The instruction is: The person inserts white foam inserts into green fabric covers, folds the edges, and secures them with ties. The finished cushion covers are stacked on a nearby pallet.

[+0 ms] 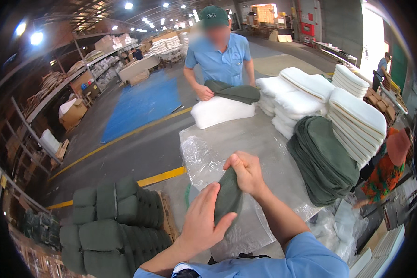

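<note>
Holding the green cloth [229,194] by its top in the right hand [247,172], laying the left hand [203,221] wide along its left side, over the gray table [262,139], likely to stop wobbling.

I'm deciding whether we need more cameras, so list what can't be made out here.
All in the head view:
Part of the cloth: covered by the wearer's left hand.
Left hand of the co-worker: hidden behind the green cover.
Most of the pallet: hidden by the green bundles.
The distant person: too small for detail.
</note>
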### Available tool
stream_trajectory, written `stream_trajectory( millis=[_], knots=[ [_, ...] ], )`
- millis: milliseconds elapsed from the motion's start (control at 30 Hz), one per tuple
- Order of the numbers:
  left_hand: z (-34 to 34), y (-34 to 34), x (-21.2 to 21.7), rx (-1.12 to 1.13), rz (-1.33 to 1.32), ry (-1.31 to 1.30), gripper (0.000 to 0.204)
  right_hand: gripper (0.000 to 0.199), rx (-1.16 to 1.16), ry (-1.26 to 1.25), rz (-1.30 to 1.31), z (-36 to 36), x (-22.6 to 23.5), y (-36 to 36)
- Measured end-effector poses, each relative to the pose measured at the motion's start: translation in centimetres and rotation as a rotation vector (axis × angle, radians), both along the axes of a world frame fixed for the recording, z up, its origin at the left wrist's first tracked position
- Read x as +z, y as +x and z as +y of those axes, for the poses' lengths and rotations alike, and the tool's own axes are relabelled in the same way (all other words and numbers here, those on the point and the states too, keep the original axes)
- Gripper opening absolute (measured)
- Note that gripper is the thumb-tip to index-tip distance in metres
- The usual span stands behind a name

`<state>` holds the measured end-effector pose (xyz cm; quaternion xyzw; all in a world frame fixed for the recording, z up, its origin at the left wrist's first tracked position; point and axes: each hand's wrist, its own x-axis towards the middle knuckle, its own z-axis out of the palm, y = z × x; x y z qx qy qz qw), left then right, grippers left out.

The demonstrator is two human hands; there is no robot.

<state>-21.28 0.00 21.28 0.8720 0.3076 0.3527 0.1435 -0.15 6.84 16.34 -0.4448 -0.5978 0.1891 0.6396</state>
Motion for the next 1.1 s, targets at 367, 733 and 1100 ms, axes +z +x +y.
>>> stream_trajectory(
  millis=[367, 733, 1100],
  knots=[
    [1.1, -3.1, -3.7, 0.093, -0.174, -0.118, 0.056, 0.052, 0.072, -0.002, 0.245, -0.3, -3.7, -2.5],
    [0.0, -10.4, -8.8, 0.051, -0.346, -0.073, 0.061, 0.05, -0.004, 0.041, 0.133, -1.1, -10.5, -4.7],
    [0.3, -13.6, -13.2, 0.337, -0.295, -0.061, 0.058, 0.034, -0.124, -0.231, 0.087, -3.6, -24.0, -6.0]
  ],
)
